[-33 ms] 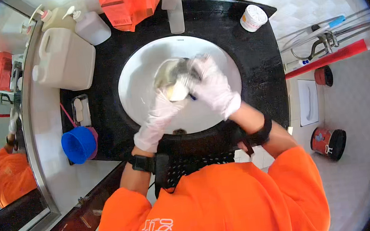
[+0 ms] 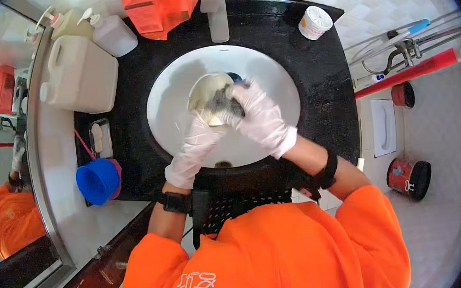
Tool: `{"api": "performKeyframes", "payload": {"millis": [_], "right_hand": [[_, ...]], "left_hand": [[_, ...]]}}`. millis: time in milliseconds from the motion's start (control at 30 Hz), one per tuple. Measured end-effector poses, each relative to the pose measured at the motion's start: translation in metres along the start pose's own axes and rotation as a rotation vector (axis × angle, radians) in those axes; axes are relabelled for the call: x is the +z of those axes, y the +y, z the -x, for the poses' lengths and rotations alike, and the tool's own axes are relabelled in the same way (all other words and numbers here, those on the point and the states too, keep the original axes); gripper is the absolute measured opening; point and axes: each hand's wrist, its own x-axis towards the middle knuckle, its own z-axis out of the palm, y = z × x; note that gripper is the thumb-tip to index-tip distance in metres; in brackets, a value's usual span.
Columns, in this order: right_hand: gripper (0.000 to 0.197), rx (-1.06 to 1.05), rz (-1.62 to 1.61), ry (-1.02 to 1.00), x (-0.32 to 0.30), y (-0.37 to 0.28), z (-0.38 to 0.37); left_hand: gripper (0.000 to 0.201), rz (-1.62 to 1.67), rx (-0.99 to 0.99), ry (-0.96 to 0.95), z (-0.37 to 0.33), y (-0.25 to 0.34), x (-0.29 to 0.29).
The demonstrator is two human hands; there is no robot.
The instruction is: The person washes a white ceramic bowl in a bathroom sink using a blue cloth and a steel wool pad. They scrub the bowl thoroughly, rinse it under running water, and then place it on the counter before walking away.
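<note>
Both my hands wear white gloves and work close together over the white oval sink [image 2: 166,106]. My left hand [image 2: 203,127] is closed on the lower edge of a cream-coloured, rounded object [image 2: 201,90] with a pale rim; its exact kind I cannot make out. A grey, fuzzy-looking scrubbing pad [image 2: 227,103] lies against that object, with my right hand [image 2: 254,104] closed on it. Motion smears the right fingers. Just beyond them a small dark blue part [image 2: 234,77] shows beside the rim; whether it belongs to the object I cannot tell.
Around the sink runs a black countertop [image 2: 323,82]. A large white jug [image 2: 86,75], a pump bottle [image 2: 114,35], a soap dish [image 2: 106,144] and a blue basin [image 2: 97,182] stand left. Beyond the sink are a grey faucet [image 2: 218,23] and red bag [image 2: 155,7]; a white tub [image 2: 315,22] stands far right.
My right hand and the grey pad have shifted slightly down and left over the cream object. More of its pale rim and the dark blue part now show. My left hand stays nearly in place.
</note>
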Motion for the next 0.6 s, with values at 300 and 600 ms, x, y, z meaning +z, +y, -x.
{"api": "performKeyframes", "payload": {"millis": [300,600], "right_hand": [[0.07,0.476,-0.434,-0.033,0.001,0.06,-0.051],[0.04,0.121,-0.105,0.251,0.012,0.033,-0.042]], "left_hand": [[0.053,0.137,-0.074,0.036,0.009,0.018,0.006],[0.045,0.79,-0.157,0.001,0.014,0.019,-0.004]]}}
